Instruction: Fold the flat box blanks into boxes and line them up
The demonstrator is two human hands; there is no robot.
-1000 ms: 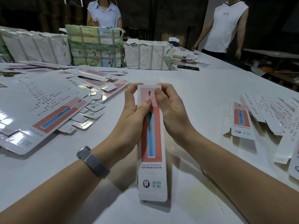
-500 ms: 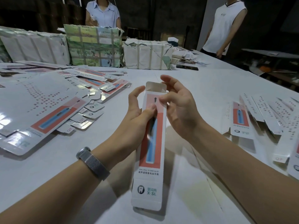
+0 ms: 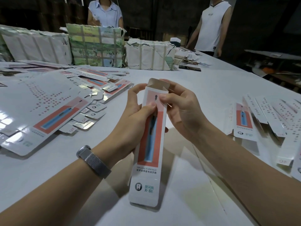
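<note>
A long narrow white box [image 3: 149, 160] with a red panel and a blue toothbrush picture stands tilted in front of me, its far end open with flaps up. My left hand [image 3: 135, 115] grips its upper left side, thumb on the front face. At the top right edge my right hand [image 3: 180, 108] pinches the box, fingers curled behind the open end. A heap of flat box blanks [image 3: 53, 110] lies on the left of the white table [image 3: 203, 88]. Folded boxes [image 3: 244, 123] lie side by side on the right.
Wrapped bundles [image 3: 96, 46] stand along the table's far side, with a dark phone [image 3: 189, 68] and loose papers beside them. Two people [image 3: 211, 25] stand behind the table. A dark bench with clutter is at the far right.
The box has gone from flat to opened out, its far flaps lifting. My right hand shifted from the front face to the top right edge. The box tilted slightly left at its near end.
</note>
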